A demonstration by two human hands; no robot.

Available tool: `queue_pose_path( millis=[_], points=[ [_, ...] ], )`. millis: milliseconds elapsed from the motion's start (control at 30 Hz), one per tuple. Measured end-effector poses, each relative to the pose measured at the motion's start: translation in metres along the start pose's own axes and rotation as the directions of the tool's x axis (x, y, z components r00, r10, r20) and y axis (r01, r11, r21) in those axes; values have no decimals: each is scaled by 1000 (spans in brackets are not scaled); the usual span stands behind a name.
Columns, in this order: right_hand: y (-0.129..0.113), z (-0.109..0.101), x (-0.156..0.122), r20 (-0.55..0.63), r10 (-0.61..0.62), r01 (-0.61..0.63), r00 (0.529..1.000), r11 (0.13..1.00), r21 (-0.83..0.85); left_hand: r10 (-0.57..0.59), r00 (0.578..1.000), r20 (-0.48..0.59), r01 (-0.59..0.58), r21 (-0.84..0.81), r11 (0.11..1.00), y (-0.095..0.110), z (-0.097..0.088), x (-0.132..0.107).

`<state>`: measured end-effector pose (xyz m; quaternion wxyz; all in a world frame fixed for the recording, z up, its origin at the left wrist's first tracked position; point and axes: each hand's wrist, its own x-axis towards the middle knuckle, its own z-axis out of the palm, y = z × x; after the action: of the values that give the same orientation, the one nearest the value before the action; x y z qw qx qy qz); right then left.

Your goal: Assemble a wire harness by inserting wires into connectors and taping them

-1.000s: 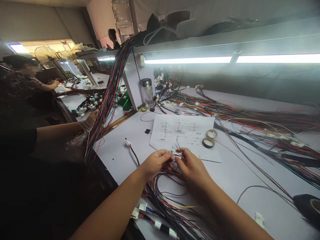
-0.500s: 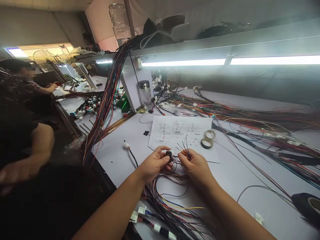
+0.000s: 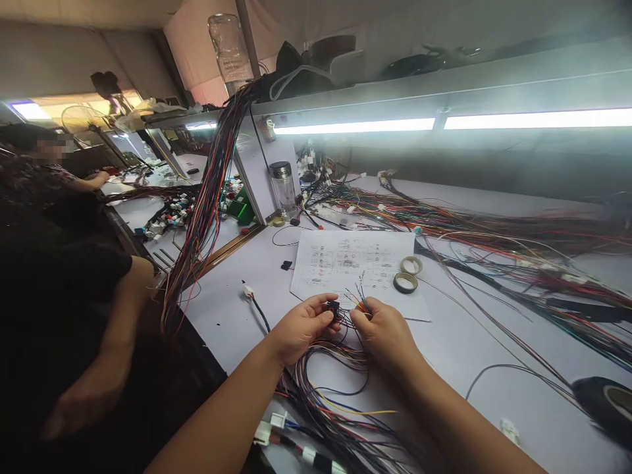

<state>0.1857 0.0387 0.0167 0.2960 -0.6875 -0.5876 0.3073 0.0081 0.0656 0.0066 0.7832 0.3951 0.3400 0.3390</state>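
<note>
Between the thumb and fingers of my left hand (image 3: 307, 327) is a small black connector (image 3: 334, 308), with thin wires running from it. Close by on the right, my right hand (image 3: 382, 326) is closed round several thin wires (image 3: 362, 296), whose terminal-tipped ends stick up past the fingers. Below both hands a bundle of coloured wires (image 3: 316, 375) curves over the table toward me. A printed wiring diagram (image 3: 320, 260) lies flat just beyond my hands. One loose yellow wire end (image 3: 380, 412) lies under my right forearm.
Two tape rolls (image 3: 405, 283) rest on the diagram's right edge. A white connector on a black cable (image 3: 248, 290) lies left. Long wire harnesses (image 3: 469, 227) stretch across the back. A glass bottle (image 3: 283, 187) stands by the divider. A person's arm (image 3: 116, 336) is at left.
The person at left has shifted, their arm now farther right and closer to the table. My hands keep their holds with barely any movement, while the view has turned slightly.
</note>
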Motion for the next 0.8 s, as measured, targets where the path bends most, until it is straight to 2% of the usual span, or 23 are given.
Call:
queue_pose_path(
  millis=[267,500,633,800],
  points=[
    [4,3,2,37,-40,37,999,996,85,37,999,19,-39,104,994,-4,0,1],
    [6,10,2,67,-93,93,993,996,-5,14,998,54,-18,91,996,-7,-1,1],
    [7,10,3,63,-120,116,991,991,68,25,1000,2,-25,54,998,-4,1,1],
    [12,10,4,56,-136,113,989,948,298,-9,993,-119,8,-3,1000,3,3,1]
  ],
)
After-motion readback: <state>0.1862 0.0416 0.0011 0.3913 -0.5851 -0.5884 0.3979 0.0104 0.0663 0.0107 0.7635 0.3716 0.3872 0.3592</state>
